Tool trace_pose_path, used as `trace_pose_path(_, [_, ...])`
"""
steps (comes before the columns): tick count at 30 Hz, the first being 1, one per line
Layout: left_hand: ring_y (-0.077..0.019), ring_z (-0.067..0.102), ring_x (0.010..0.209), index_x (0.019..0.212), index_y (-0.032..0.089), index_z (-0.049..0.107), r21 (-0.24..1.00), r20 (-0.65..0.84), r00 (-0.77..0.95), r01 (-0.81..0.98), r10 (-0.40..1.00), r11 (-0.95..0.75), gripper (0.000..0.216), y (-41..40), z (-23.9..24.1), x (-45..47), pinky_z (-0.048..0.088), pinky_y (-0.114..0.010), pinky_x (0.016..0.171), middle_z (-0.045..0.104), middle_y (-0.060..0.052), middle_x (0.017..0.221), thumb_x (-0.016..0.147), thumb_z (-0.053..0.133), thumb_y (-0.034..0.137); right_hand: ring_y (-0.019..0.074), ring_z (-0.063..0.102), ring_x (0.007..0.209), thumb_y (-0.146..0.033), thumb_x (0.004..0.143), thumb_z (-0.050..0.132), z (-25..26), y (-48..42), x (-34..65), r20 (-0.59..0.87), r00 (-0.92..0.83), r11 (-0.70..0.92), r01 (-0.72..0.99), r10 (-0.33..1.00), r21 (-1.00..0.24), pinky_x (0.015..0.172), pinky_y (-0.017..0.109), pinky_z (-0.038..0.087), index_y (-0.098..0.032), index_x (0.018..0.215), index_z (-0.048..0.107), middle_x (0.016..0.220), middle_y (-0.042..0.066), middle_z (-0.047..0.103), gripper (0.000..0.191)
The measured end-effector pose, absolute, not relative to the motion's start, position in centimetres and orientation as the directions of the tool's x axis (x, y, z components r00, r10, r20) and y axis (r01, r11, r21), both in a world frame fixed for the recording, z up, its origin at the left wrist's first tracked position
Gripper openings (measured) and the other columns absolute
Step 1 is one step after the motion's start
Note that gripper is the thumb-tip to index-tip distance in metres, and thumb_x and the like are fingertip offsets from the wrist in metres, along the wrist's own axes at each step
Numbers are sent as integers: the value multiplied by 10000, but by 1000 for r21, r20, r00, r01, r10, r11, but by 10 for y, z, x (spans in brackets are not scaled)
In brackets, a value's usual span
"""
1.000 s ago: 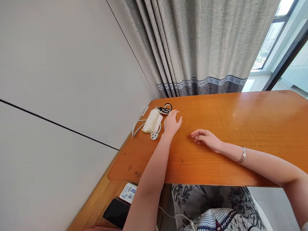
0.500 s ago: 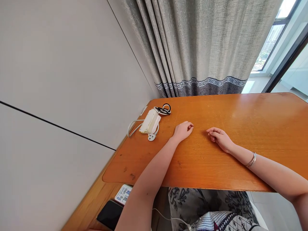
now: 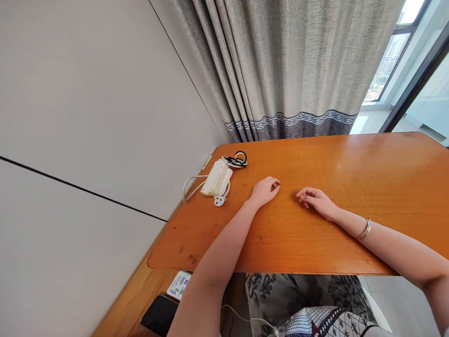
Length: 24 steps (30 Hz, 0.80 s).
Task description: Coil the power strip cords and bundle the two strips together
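My left hand [image 3: 266, 189] rests on the wooden table [image 3: 351, 248], its fingers loosely bent and a small gap between thumb and forefinger. Nothing shows in it. A short way to the right, my right hand [image 3: 317, 201] lies on the same tabletop, fingers half curled and thumb apart, likewise holding nothing I can see. A bracelet [image 3: 365, 230] circles the right wrist. Nearest to the left hand is a white power strip [image 3: 216, 178] with a plug [image 3: 219, 201] at its front end. Behind it lies a coiled black and white cable [image 3: 235, 160].
A grey curtain [image 3: 301, 61] hangs behind the table, and a pale panelled wall [image 3: 87, 107] runs along the left. Below the front left corner, a black phone [image 3: 159, 314] and a white printed box [image 3: 178, 285] lie on a wooden ledge. A thin white cable [image 3: 245, 319] crosses near my lap.
My right hand has shifted slightly left, closer to the left hand. The left hand keeps its place on the table. The whole view has turned a little.
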<state>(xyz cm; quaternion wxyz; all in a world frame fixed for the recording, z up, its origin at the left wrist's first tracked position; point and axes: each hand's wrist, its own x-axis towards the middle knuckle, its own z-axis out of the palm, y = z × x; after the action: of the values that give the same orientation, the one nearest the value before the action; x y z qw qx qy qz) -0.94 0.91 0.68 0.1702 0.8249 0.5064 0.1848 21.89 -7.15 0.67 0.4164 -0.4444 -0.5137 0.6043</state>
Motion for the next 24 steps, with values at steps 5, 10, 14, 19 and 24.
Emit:
trace_pose_path(5, [-179, 654, 836, 1052, 197, 720, 465, 128, 426, 772, 896, -434, 229, 10, 7, -9, 497, -312, 775, 697, -49, 994, 894, 565, 256, 102, 477, 639, -423, 711, 750, 5, -72, 219, -112, -276, -122, -21, 955, -992, 643, 282, 387, -179, 881, 681, 765, -2, 611, 305])
trace_pose_path(10, [-185, 657, 851, 1052, 195, 719, 472, 127, 425, 768, 896, -432, 231, 10, 6, -10, 498, -322, 780, 698, -51, 997, 892, 564, 256, 104, 481, 646, -431, 722, 752, 3, -71, 219, -108, -284, -113, -1, 953, -994, 648, 283, 396, -180, 886, 678, 781, 5, 620, 309])
trace_pose_path(14, [-180, 656, 830, 1044, 202, 724, 479, 130, 423, 765, 897, -431, 229, 10, 6, -10, 508, -318, 774, 692, -49, 985, 883, 570, 257, 104, 483, 644, -450, 724, 749, 3, -71, 219, -103, -290, -103, 18, 952, -995, 643, 282, 394, -177, 890, 678, 778, 7, 618, 327])
trace_pose_path(19, [-180, 653, 831, 1051, 201, 723, 485, 131, 431, 758, 893, -437, 236, 10, 6, -11, 508, -319, 774, 692, -53, 988, 885, 567, 263, 104, 482, 643, -459, 728, 747, 2, -71, 219, -93, -303, -87, 35, 948, -996, 636, 279, 392, -177, 891, 680, 770, 6, 618, 332])
trace_pose_path(24, [-182, 654, 836, 1052, 199, 719, 485, 135, 434, 755, 891, -441, 235, 11, 5, -11, 509, -324, 782, 695, -52, 992, 885, 564, 259, 103, 482, 641, -467, 728, 743, 1, -72, 219, -92, -302, -81, 48, 949, -996, 629, 275, 389, -177, 895, 681, 769, 5, 618, 341])
